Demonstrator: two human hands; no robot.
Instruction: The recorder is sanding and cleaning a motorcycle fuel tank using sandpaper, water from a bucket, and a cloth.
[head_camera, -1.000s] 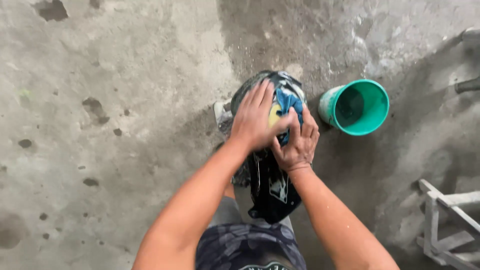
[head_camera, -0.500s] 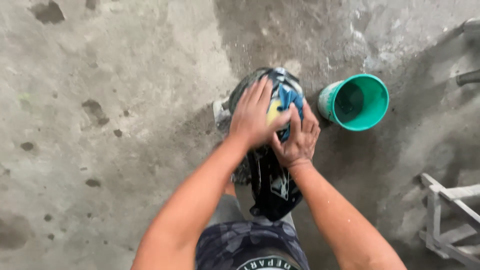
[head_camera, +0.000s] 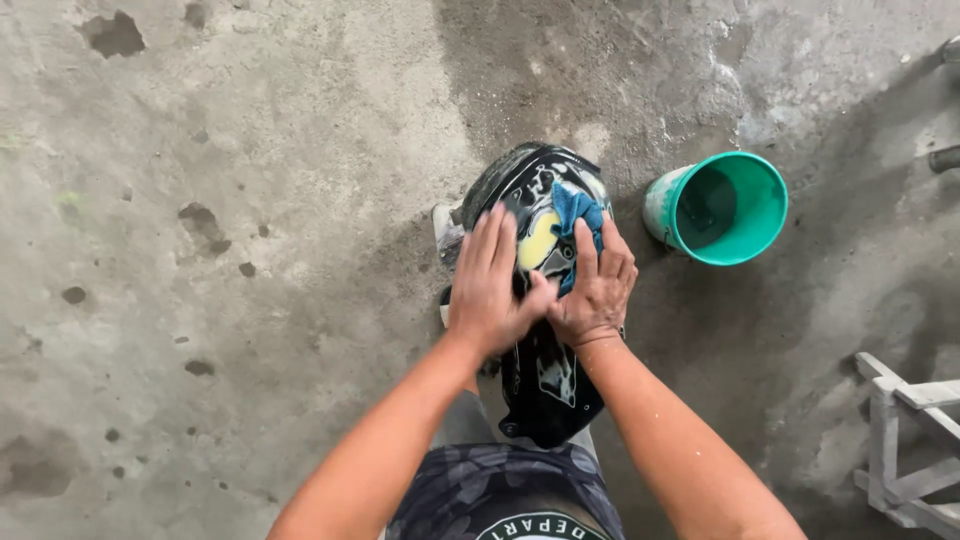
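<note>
A black helmet (head_camera: 540, 370) with white and yellow markings stands on the concrete floor in front of me, between my knees. My left hand (head_camera: 490, 285) lies flat on its left side, fingers spread and pressed against the shell. My right hand (head_camera: 598, 290) presses a blue cloth (head_camera: 578, 212) onto the helmet's top right. The two thumbs nearly touch in the middle.
A green plastic bucket (head_camera: 765, 195) stands on the floor just right of the helmet. A grey wooden frame (head_camera: 905, 450) lies at the lower right. The concrete floor (head_camera: 250, 200) is damp and stained, darker around the helmet.
Both hands have slid slightly down and toward me over the helmet, uncovering more of its top. The blue cloth stays under my right hand.
</note>
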